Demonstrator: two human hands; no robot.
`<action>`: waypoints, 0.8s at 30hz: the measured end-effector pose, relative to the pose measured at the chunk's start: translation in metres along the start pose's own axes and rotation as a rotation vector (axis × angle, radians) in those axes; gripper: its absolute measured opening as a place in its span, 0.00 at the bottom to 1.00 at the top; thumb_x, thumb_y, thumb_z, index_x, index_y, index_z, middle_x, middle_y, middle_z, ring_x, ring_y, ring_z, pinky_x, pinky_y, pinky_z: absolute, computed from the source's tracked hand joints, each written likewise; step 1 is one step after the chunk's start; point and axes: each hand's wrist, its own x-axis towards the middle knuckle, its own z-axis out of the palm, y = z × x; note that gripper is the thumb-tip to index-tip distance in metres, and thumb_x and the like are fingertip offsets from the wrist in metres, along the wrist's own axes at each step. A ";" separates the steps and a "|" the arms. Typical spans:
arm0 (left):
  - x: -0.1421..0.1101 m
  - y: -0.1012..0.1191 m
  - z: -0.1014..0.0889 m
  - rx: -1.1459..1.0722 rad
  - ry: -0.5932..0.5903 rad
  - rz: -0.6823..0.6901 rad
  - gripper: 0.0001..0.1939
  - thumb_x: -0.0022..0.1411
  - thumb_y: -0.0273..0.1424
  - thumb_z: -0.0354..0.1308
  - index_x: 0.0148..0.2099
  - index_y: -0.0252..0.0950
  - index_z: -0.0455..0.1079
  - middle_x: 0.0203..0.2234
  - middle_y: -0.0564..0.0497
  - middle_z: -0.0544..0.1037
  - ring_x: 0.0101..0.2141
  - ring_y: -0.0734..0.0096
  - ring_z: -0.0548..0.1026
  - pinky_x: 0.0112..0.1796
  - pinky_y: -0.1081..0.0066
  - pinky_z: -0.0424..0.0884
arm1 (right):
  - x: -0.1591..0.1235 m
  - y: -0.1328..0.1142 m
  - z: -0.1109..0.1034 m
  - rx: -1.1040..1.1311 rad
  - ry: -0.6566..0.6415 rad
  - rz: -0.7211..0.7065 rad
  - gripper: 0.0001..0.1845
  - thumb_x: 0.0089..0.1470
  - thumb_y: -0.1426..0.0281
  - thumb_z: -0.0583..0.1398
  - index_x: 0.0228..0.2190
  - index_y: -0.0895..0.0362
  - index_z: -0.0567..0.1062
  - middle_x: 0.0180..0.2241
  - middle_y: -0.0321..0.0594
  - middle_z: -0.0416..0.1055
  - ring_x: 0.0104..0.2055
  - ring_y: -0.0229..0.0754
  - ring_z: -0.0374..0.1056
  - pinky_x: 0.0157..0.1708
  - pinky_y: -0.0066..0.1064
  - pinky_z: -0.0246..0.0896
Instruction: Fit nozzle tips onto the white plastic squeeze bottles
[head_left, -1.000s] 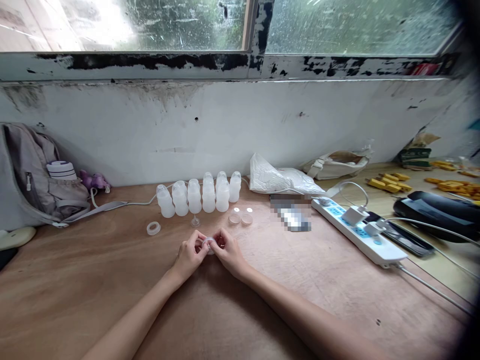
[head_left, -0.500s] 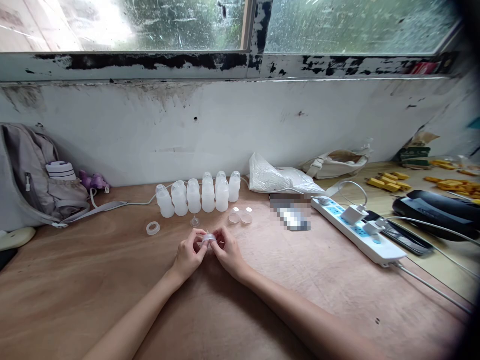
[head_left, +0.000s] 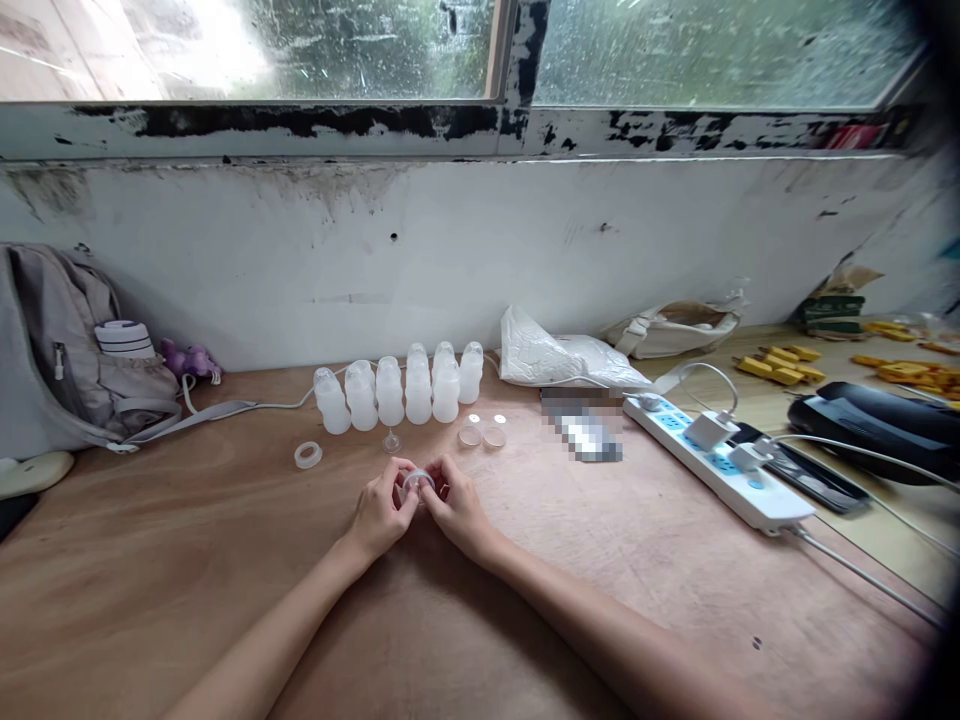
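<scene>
Between my two hands is a translucent bottle collar ring [head_left: 420, 474], tilted so its opening partly faces me. My left hand [head_left: 382, 508] grips its left side, and my right hand [head_left: 456, 505] its right side. Both thumbs press in at the near side of the ring; something clear inside it is mostly hidden. Just beyond my hands stands a clear bottle nipple [head_left: 391, 441]. A loose white collar ring [head_left: 307, 455] lies to the left. Two clear round pieces [head_left: 470, 435] lie side by side to the right. Behind them several frosted baby bottles [head_left: 390, 392] stand in a row.
At the left is a grey backpack [head_left: 64, 350] with a purple toy [head_left: 187, 360] beside it. White plastic packaging [head_left: 562, 358] lies by the wall. A white power strip [head_left: 712, 465] with plugs and cables runs along the right, near a black case [head_left: 870, 430] and yellow blocks [head_left: 780, 365].
The collar ring has tipped in my fingers, so more of its opening shows now. My hands have stayed in almost the same place.
</scene>
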 end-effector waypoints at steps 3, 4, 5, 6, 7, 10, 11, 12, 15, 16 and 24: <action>0.001 0.000 0.000 0.029 -0.004 -0.014 0.06 0.55 0.28 0.48 0.37 0.39 0.60 0.20 0.56 0.66 0.21 0.73 0.67 0.25 0.76 0.61 | 0.001 0.001 0.000 0.022 -0.026 0.015 0.01 0.49 0.72 0.54 0.27 0.57 0.64 0.24 0.33 0.65 0.24 0.34 0.60 0.23 0.25 0.56; 0.001 0.000 0.000 0.035 0.001 -0.022 0.06 0.55 0.28 0.48 0.37 0.39 0.59 0.20 0.56 0.66 0.22 0.73 0.67 0.26 0.75 0.61 | 0.001 0.001 0.000 0.036 -0.040 0.020 0.02 0.49 0.71 0.54 0.27 0.57 0.65 0.24 0.34 0.66 0.24 0.34 0.61 0.23 0.25 0.56; 0.002 -0.001 0.000 0.034 0.008 -0.034 0.05 0.55 0.28 0.48 0.37 0.39 0.59 0.21 0.56 0.66 0.22 0.72 0.67 0.26 0.75 0.61 | 0.001 0.001 0.000 0.051 -0.055 0.023 0.02 0.50 0.71 0.54 0.27 0.57 0.66 0.25 0.34 0.67 0.24 0.34 0.61 0.22 0.25 0.56; 0.002 -0.001 -0.001 0.025 0.017 -0.050 0.05 0.55 0.27 0.47 0.36 0.39 0.59 0.21 0.56 0.67 0.23 0.72 0.68 0.27 0.75 0.61 | 0.002 0.000 0.000 0.065 -0.068 0.022 0.03 0.50 0.70 0.54 0.28 0.57 0.66 0.25 0.35 0.67 0.24 0.34 0.62 0.22 0.24 0.56; 0.003 -0.001 -0.001 0.008 0.028 -0.068 0.05 0.55 0.27 0.48 0.36 0.39 0.59 0.22 0.56 0.67 0.23 0.72 0.68 0.27 0.75 0.61 | 0.002 -0.001 -0.001 0.078 -0.081 0.018 0.04 0.51 0.69 0.54 0.29 0.57 0.67 0.26 0.35 0.68 0.24 0.34 0.62 0.22 0.24 0.57; 0.005 -0.003 -0.003 -0.074 0.054 -0.131 0.05 0.54 0.29 0.49 0.35 0.39 0.60 0.23 0.55 0.69 0.24 0.72 0.69 0.27 0.75 0.62 | 0.001 -0.003 -0.003 0.112 -0.125 -0.010 0.07 0.52 0.68 0.54 0.33 0.58 0.68 0.27 0.37 0.69 0.25 0.34 0.63 0.22 0.23 0.58; 0.005 -0.003 -0.003 -0.103 0.058 -0.148 0.05 0.53 0.29 0.50 0.35 0.39 0.60 0.23 0.56 0.69 0.24 0.72 0.69 0.27 0.75 0.62 | 0.001 -0.003 -0.004 0.123 -0.143 -0.023 0.08 0.52 0.68 0.54 0.34 0.58 0.69 0.29 0.37 0.69 0.26 0.34 0.64 0.23 0.23 0.58; 0.006 -0.004 -0.004 -0.127 0.059 -0.160 0.04 0.53 0.29 0.50 0.34 0.38 0.60 0.23 0.56 0.69 0.24 0.72 0.69 0.27 0.75 0.62 | 0.000 -0.004 -0.004 0.134 -0.158 -0.035 0.09 0.53 0.68 0.53 0.35 0.58 0.69 0.30 0.38 0.70 0.28 0.34 0.65 0.24 0.23 0.59; 0.006 -0.004 -0.005 -0.161 0.060 -0.168 0.03 0.51 0.27 0.51 0.32 0.38 0.61 0.21 0.57 0.68 0.23 0.73 0.68 0.26 0.75 0.61 | -0.002 -0.004 -0.005 0.148 -0.183 -0.055 0.09 0.53 0.69 0.52 0.36 0.57 0.70 0.33 0.39 0.70 0.30 0.36 0.66 0.26 0.24 0.61; 0.006 -0.004 -0.005 -0.165 0.064 -0.164 0.04 0.50 0.26 0.51 0.32 0.38 0.62 0.21 0.57 0.68 0.23 0.73 0.68 0.26 0.75 0.61 | -0.003 -0.004 -0.006 0.145 -0.185 -0.055 0.09 0.53 0.70 0.52 0.36 0.57 0.70 0.33 0.39 0.70 0.30 0.36 0.66 0.26 0.25 0.61; 0.006 -0.010 -0.002 -0.240 0.080 -0.170 0.09 0.52 0.28 0.51 0.38 0.37 0.61 0.21 0.57 0.70 0.19 0.76 0.67 0.23 0.76 0.62 | 0.002 0.003 -0.003 0.504 -0.226 0.217 0.14 0.51 0.63 0.54 0.39 0.56 0.68 0.29 0.37 0.68 0.25 0.35 0.65 0.22 0.27 0.64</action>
